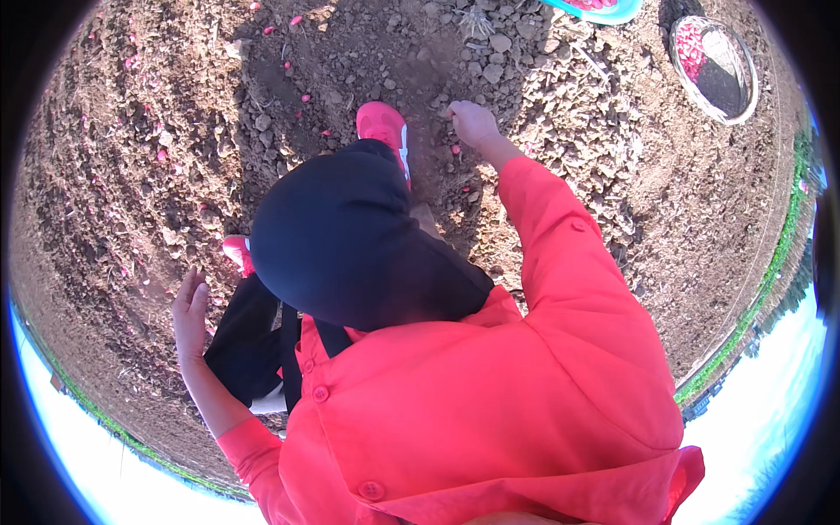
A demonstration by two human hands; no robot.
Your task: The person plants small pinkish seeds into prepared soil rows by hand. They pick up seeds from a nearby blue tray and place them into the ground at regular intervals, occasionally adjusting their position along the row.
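My right hand (pixel 474 123) reaches over bare soil beside the front pink shoe (pixel 382 125), its fingers curled in and the tips drawn together. Whether something sits between those fingertips cannot be made out. Just below it on the ground lies a small pink seed-like piece (pixel 455 149), and another pink piece (pixel 466 189) is farther down. Off to the left, my left hand (pixel 190 315) hangs near my bent leg, fingers extended and thumb apart, holding nothing. The other pink shoe (pixel 237 253) shows close to it.
A round woven basket (pixel 749 105) at upper right holds pink pieces along one side. Part of a teal basin (pixel 617 18) with more pink pieces shows at the top edge. Several pink pieces are scattered over the tilled, cloddy soil (pixel 131 197). A green strip (pixel 781 243) borders the field.
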